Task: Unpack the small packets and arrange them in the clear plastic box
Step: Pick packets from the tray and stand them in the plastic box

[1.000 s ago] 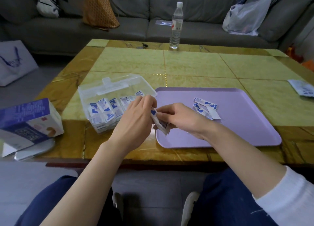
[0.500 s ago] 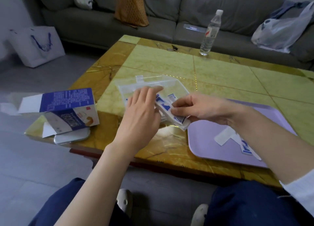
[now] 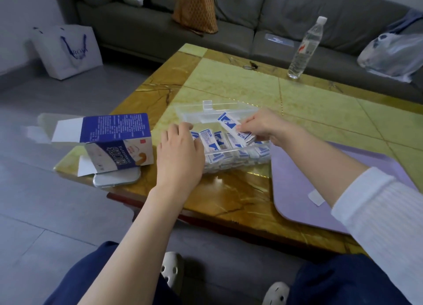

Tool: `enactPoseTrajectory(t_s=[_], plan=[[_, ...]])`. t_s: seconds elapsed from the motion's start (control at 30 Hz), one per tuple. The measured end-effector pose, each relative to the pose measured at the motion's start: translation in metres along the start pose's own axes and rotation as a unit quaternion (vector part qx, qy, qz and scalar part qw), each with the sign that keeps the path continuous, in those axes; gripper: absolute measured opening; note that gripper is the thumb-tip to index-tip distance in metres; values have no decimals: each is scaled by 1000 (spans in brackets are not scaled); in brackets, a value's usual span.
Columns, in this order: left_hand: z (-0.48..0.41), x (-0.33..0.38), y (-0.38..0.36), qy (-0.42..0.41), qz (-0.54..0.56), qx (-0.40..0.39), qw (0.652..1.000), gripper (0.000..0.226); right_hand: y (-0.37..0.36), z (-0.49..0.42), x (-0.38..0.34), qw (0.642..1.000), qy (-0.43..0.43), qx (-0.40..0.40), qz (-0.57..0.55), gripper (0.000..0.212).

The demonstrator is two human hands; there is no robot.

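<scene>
Right fingers (image 3: 246, 128) and thumb pinch a small stack of packets (image 3: 230, 126) in a narrow grip. The stack is tilted over the far right part of the clear box (image 3: 238, 161). Left fingers (image 3: 185, 128) bend down over the box's left end, with the tips on or among the rows of packets (image 3: 212, 144) standing inside. Can't tell if they grip the wall or just rest.

Room: the box sits near the table's (image 3: 240, 87) near left corner, with its lid (image 3: 212, 112) open and lying toward the far edge.
- Left: the carton (image 3: 114, 142) is just beside the left hand (image 3: 180, 153) and overhangs the left edge.
- Right: the purple tray (image 3: 295, 185) is right beside the box; whether they touch is unclear.
- Far: bare surface beyond the lid, up to the bottle (image 3: 305, 48) at the far edge.

Pose: both palms face down. The left forearm comes in over the near edge. The right hand (image 3: 261, 126) reaches in across the tray, white sleeve (image 3: 375, 213) at the forearm.

Hidden:
- The left hand covers the box's near left corner.
- The sleeve covers much of the tray, with a white slip (image 3: 317, 197) peeking out beside it.
- A flat silver item (image 3: 116, 178) lies partly under the carton; can't identify it.
</scene>
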State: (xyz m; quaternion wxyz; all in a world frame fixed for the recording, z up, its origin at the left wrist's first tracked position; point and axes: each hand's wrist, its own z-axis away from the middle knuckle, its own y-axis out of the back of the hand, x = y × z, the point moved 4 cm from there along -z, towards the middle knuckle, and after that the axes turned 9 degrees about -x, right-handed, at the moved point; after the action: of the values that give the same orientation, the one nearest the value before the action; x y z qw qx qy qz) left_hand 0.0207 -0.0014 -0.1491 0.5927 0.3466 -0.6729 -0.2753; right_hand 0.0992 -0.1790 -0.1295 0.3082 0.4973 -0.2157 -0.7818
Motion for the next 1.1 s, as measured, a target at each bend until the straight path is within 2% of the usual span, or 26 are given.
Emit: enactPoseTrajectory(t_s=[0.17,0.33,0.47,0.6,0.77,0.9,1.0,1.1], plan=[[1,-1,2,8,5,-22,1000,38,-18,-10,1,998,1,7,61,33],[2,-1,2,22,12,-38,999,39,-26,-11,-3,993,-2,-18,113,12],[3,0,2,31,22,-51,998,39,-29,-10,-9,985,-21,-22,171,28],[3,0,3,37,14,-56,998,39,-32,-10,-12,973,-2,-11,230,36],[3,0,3,40,20,-64,997,39,-34,-7,-11,951,13,6,307,36],[4,1,3,49,9,-70,996,39,-30,-8,-17,954,64,73,283,22],[4,2,3,54,-18,-68,996,38,-37,-9,-20,974,72,14,213,23],[4,3,2,57,-24,-70,996,37,-41,-5,-25,966,58,-21,253,27]])
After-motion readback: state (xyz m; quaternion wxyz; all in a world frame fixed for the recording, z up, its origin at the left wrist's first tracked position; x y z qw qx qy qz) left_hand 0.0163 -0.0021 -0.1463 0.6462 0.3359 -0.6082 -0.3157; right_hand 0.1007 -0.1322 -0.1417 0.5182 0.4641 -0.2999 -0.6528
